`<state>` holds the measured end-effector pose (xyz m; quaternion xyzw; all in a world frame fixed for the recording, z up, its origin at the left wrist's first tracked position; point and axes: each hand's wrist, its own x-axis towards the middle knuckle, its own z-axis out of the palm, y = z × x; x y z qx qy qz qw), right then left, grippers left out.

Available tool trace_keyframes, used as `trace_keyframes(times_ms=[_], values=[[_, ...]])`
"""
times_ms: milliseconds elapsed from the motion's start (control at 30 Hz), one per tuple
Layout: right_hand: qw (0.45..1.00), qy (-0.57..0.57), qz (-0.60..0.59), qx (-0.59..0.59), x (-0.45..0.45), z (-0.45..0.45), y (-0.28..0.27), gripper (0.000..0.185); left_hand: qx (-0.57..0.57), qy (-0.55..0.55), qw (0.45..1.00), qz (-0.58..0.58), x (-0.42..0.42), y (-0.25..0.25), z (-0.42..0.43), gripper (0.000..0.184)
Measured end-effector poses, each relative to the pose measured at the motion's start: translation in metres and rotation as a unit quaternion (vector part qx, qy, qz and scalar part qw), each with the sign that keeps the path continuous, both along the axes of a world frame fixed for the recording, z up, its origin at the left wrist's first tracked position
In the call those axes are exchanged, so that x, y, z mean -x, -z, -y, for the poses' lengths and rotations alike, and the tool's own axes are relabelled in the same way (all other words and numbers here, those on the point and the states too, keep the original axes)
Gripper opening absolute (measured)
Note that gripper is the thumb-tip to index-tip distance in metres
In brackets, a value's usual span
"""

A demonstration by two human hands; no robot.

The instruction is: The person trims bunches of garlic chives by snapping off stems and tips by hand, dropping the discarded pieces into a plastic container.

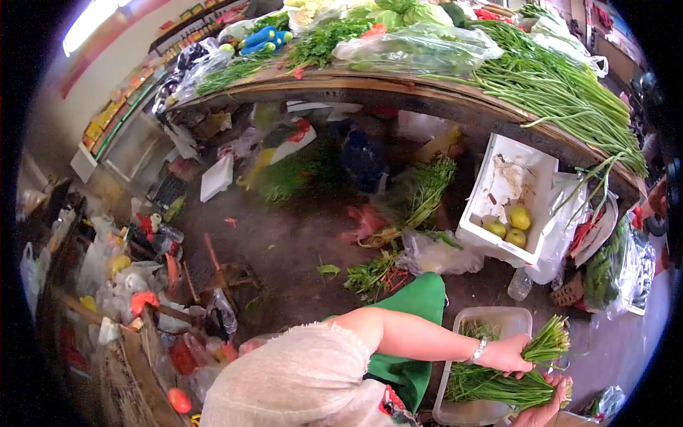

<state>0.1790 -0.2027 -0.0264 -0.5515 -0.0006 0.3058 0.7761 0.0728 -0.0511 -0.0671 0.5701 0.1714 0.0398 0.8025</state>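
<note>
My left hand [506, 356], with a bracelet at the wrist, is closed around a bundle of thin green stalks [548, 340] whose cut ends point away from the palm. Below it, at the lower right, my right hand [551, 404] grips the pale ends of another green bundle [494, 386]. The leafy part of this bundle lies over a translucent plastic tub [525, 320]. A few short greens [480, 329] rest inside the tub near its upper side. Some fingers of both hands are hidden by the stalks.
Vegetables and plastic bags cover a long wooden table [398, 87] ahead. A white foam box [482, 192] with several round yellow-green fruits stands beyond the tub. Loose greens [373, 274] lie on the floor. Bags and litter [107, 270] are heaped at the left.
</note>
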Motion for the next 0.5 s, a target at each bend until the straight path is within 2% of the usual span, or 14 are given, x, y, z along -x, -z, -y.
trace_keyframes(times_ms=[33,67,167,233,267,333,467,500], values=[[0.999,0.012,-0.037,0.009,0.0,0.0,-0.001,0.018,0.0,-0.004,1.0,0.0,0.0,-0.001,-0.001,0.023],[1.0,0.001,0.016,-0.021,0.001,-0.001,-0.001,0.014,-0.021,0.002,1.0,-0.009,0.001,-0.001,-0.001,0.022],[0.999,0.009,0.037,-0.033,0.005,-0.005,-0.001,0.013,-0.049,0.013,0.999,-0.018,0.0,0.001,-0.003,0.023],[0.999,0.002,0.04,-0.019,0.007,-0.006,-0.002,0.014,-0.08,-0.054,0.995,-0.023,0.002,0.001,-0.002,0.031],[0.999,0.012,0.03,-0.025,0.008,-0.007,-0.006,0.013,-0.08,-0.054,0.995,-0.024,0.001,0.01,-0.003,0.031],[0.999,0.032,0.017,-0.031,0.007,-0.008,-0.012,0.012,-0.223,-0.092,0.97,0.032,-0.002,0.026,-0.007,0.042],[0.996,0.077,0.004,-0.039,-0.013,0.008,-0.01,0.011,-0.22,-0.028,0.975,0.007,-0.001,0.031,-0.014,0.047],[0.995,0.089,0.003,-0.042,-0.018,0.012,-0.01,0.011,-0.275,-0.105,0.955,0.021,-0.004,0.047,-0.008,0.041]])
